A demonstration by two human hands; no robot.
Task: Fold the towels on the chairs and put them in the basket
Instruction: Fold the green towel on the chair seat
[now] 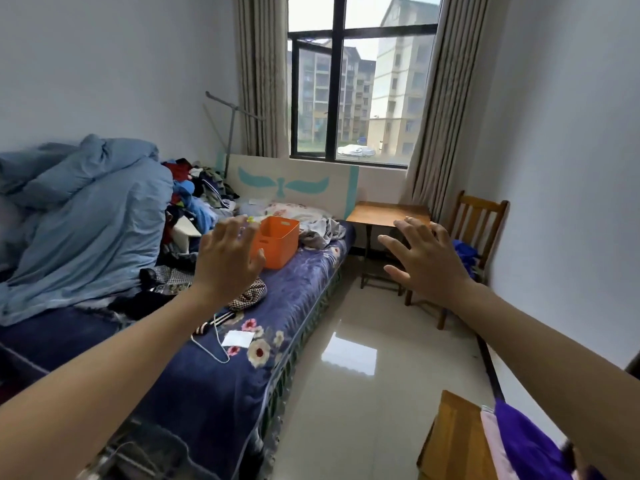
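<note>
Both arms reach forward at chest height with fingers spread and nothing held. My left hand (227,259) hovers in front of an orange plastic basket (278,245) that stands on the bed. My right hand (427,256) is raised in front of a wooden chair (479,220) against the right wall. A blue towel (465,252) lies on that chair's seat, partly hidden by my hand. At the bottom right, a purple and pink towel (519,445) drapes over a nearer wooden chair (453,441).
The bed (242,375) with a dark floral cover fills the left, piled with a blue duvet (86,216), clothes, a cable and a paper. A small wooden table (388,211) stands under the window between bed and far chair. Glossy tiled floor (363,358) runs down the middle.
</note>
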